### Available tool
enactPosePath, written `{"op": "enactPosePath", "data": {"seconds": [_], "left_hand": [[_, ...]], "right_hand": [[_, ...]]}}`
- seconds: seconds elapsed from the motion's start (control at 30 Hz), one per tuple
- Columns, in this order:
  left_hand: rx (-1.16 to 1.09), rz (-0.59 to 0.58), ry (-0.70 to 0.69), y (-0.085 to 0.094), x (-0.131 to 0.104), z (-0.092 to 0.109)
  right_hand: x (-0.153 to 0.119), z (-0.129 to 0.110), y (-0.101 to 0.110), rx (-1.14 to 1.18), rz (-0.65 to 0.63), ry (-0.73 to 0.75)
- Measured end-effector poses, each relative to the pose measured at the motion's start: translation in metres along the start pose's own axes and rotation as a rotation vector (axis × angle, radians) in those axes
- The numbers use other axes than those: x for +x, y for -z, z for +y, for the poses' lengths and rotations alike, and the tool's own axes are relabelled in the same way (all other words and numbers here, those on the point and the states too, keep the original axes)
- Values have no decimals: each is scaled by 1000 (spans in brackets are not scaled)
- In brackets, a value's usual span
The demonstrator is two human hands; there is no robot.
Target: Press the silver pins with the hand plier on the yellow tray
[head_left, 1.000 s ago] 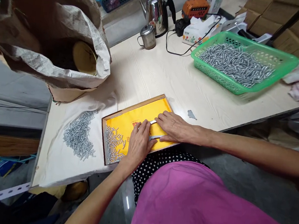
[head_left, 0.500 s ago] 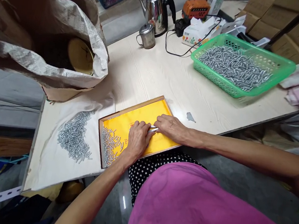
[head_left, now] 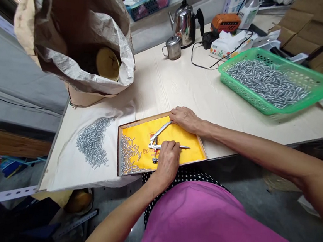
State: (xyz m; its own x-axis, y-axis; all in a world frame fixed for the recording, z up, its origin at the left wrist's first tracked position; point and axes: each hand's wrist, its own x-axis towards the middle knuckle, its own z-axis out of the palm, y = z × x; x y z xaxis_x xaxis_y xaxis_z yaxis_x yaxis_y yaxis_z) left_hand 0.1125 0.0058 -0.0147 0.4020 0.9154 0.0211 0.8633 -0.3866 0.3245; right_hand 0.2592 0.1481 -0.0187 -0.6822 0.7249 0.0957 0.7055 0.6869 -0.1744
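A silver two-handled lever tool [head_left: 161, 132] is spread wide above a shallow box [head_left: 205, 154] lined with yellow cloth. My left hand [head_left: 169, 160] is closed around its lower handle, whose tip sticks out to the right. The end of the upper handle is under the fingers of my right hand [head_left: 185, 118], at the box's far edge. A coil and a red part show near the tool's hinge. Small silver rod-like pieces [head_left: 128, 154] lie in the box's left end; whether they are pins or springs, I cannot tell.
Left of the box, a heap of similar pieces [head_left: 93, 140] rests on white cloth. Behind it stands a big open sack [head_left: 94, 94]. A green basket [head_left: 268, 106] of larger metal pieces sits right, near a metal cup [head_left: 174, 49], a kettle [head_left: 185, 26] and a tissue box [head_left: 219, 50].
The tool's handles have swung apart. My right hand has moved up and away with the upper handle, while my left holds the lower one. The whole view has shifted.
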Motion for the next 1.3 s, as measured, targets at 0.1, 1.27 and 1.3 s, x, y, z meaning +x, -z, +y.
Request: {"op": "enactPosePath", "data": {"seconds": [0.1,1.27,1.3], "left_hand": [[-60,90,-16,13,-8,-4],[473,-52,889,118,-38,-235],[471,-56,895,117,-36,-238]], "right_hand": [[-1,-7,5,-5,30,-50],[-90,-64,-42,277,296,-5],[-89,-64,-41,282,294,-6]]}}
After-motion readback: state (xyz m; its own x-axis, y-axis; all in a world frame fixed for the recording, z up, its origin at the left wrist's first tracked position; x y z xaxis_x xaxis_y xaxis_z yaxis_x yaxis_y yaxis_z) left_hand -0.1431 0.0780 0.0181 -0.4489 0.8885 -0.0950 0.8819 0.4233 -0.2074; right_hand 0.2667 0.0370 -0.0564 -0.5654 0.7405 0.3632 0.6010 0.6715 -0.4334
